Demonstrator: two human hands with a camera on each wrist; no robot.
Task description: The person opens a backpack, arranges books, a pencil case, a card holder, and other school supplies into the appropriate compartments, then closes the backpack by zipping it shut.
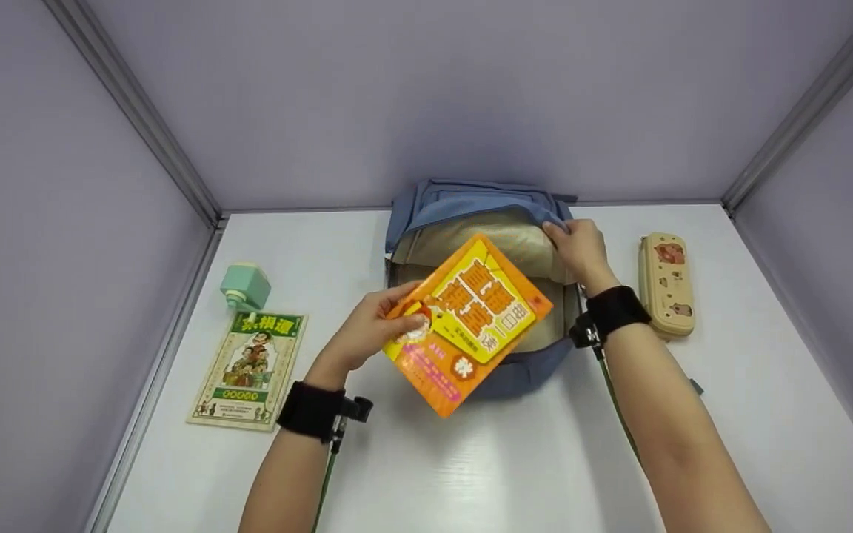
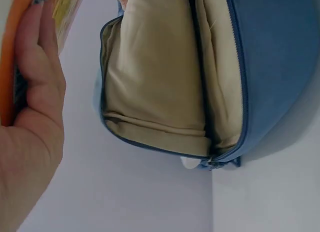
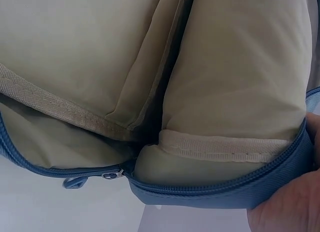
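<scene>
A blue backpack (image 1: 471,196) with a beige lining lies open on the white table (image 1: 471,459). My left hand (image 1: 378,326) grips an orange and yellow book (image 1: 471,318) by its left edge, holding it tilted over the backpack's opening. My right hand (image 1: 580,248) holds the backpack's blue flap at its right rim, keeping the opening wide. In the left wrist view my left hand (image 2: 35,107) clasps the book (image 2: 10,57) beside the backpack's beige lining (image 2: 155,82). The right wrist view shows the lining (image 3: 235,77), the zipper (image 3: 85,178) and part of my right hand (image 3: 292,207).
A green-covered book (image 1: 249,370) lies flat at the table's left, with a small mint-green object (image 1: 243,287) behind it. A beige pencil case (image 1: 666,283) with animal prints lies right of the backpack. Lilac walls enclose the table on three sides.
</scene>
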